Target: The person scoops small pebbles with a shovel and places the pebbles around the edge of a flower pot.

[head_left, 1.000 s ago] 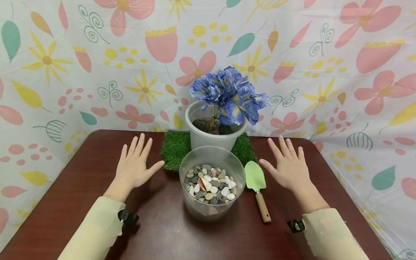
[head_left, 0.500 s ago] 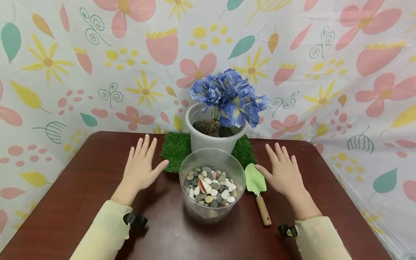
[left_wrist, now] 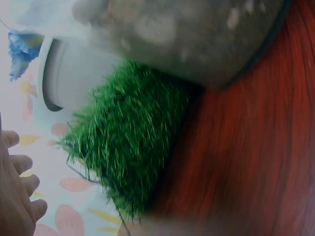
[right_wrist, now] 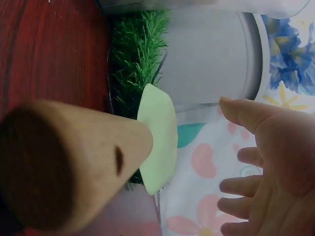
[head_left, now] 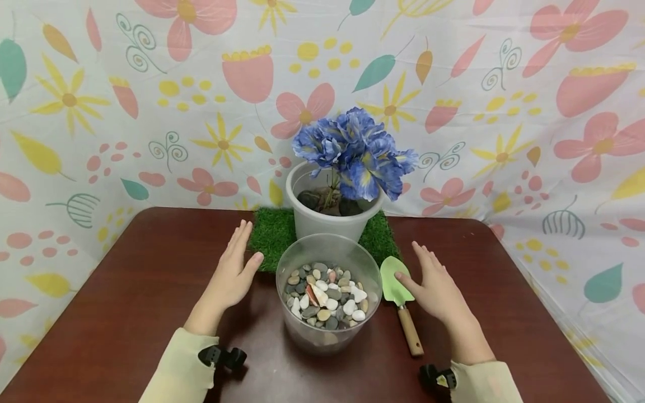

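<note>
A clear plastic tub (head_left: 330, 336) of mixed pebbles (head_left: 327, 294) stands mid-table between the two hands. My left hand (head_left: 235, 274) is held to its left, fingers extended and holding nothing; in the left wrist view its fingertips (left_wrist: 30, 184) show at the left edge. On the tub's other side my right hand (head_left: 438, 285) has straight fingers and a thumb spread over the edge of the trowel's blade in the head view. The trowel (head_left: 410, 330) lies beside the tub, with a light green blade (right_wrist: 158, 140) and a wooden handle (right_wrist: 98, 147). Neither hand grips anything.
Behind the tub a white pot (head_left: 327, 224) with blue artificial flowers (head_left: 355, 151) stands on a green turf mat (head_left: 272, 238). The dark red-brown table (head_left: 126, 313) backs onto a patterned cloth (head_left: 201, 101).
Both hands have moved inward toward the tub, the right one also nearer the wearer. The left hand has turned more edge-on. The tub, pot and trowel stay in place.
</note>
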The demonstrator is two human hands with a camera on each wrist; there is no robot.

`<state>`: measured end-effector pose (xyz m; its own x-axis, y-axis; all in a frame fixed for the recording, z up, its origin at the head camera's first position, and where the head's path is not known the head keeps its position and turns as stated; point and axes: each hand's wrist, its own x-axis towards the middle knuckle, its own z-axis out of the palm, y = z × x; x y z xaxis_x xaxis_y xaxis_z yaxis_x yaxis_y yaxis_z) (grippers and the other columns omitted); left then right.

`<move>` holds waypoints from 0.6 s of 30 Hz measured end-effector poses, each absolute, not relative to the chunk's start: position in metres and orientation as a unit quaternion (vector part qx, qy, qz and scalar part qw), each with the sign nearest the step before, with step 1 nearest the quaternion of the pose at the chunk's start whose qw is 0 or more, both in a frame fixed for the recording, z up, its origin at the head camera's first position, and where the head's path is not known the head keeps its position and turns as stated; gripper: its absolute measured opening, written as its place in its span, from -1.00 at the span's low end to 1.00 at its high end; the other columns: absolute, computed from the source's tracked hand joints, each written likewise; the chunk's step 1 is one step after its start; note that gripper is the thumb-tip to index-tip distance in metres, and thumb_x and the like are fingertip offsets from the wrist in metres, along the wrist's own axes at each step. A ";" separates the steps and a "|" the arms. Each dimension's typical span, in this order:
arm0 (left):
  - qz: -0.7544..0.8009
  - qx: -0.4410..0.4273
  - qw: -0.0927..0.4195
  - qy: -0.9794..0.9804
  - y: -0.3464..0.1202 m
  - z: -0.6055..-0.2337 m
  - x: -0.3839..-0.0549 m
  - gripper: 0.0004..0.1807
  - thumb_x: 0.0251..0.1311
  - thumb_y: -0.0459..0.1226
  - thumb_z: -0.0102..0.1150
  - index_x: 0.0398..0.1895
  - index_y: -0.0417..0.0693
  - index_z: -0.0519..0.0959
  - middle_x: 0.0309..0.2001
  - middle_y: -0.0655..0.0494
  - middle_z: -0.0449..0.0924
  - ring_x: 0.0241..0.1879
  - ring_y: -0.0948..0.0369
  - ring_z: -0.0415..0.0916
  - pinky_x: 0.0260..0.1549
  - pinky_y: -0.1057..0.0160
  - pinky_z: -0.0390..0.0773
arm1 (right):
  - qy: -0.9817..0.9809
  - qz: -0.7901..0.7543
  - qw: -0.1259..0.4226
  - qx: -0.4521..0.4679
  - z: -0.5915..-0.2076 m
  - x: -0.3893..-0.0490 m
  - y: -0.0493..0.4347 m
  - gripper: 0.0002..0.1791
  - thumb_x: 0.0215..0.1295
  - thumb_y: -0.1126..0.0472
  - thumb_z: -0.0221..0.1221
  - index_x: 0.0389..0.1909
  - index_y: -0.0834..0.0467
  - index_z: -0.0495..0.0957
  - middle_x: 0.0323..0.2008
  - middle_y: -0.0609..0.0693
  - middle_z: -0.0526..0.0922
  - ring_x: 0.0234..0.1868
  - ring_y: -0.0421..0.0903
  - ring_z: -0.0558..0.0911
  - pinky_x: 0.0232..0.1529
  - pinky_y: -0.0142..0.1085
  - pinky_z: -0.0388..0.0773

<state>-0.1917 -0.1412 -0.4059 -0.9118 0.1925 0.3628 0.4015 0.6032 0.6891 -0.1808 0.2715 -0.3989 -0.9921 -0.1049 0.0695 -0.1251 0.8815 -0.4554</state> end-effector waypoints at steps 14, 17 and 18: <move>-0.507 -0.202 0.099 -0.832 -0.126 -0.409 -0.182 -0.36 0.43 -0.06 -0.32 0.52 0.08 -0.14 0.52 0.04 -0.16 0.49 -0.01 -0.20 0.35 -0.23 0.00 | -0.966 0.254 -0.004 0.048 -0.400 -0.175 0.276 -0.09 0.27 -0.30 -0.04 0.44 0.22 0.05 0.37 0.34 0.20 0.32 0.33 0.25 0.18 0.24 0.29; -0.524 -0.213 0.091 -0.819 -0.121 -0.408 -0.181 -0.37 0.44 -0.04 -0.36 0.51 0.09 -0.12 0.52 0.04 -0.14 0.49 -0.02 -0.19 0.34 -0.25 0.01 | -0.964 0.260 -0.015 0.044 -0.399 -0.175 0.279 -0.13 0.28 -0.30 -0.06 0.39 0.26 0.16 0.32 0.32 0.30 0.28 0.31 0.34 0.12 0.20 0.38; -0.530 -0.218 0.090 -0.815 -0.120 -0.407 -0.180 -0.37 0.44 -0.03 -0.37 0.51 0.10 -0.12 0.52 0.05 -0.13 0.49 -0.01 -0.19 0.34 -0.25 0.01 | -0.964 0.264 -0.016 0.043 -0.399 -0.174 0.280 -0.15 0.28 -0.30 -0.06 0.37 0.26 0.20 0.29 0.31 0.34 0.25 0.30 0.38 0.10 0.18 0.41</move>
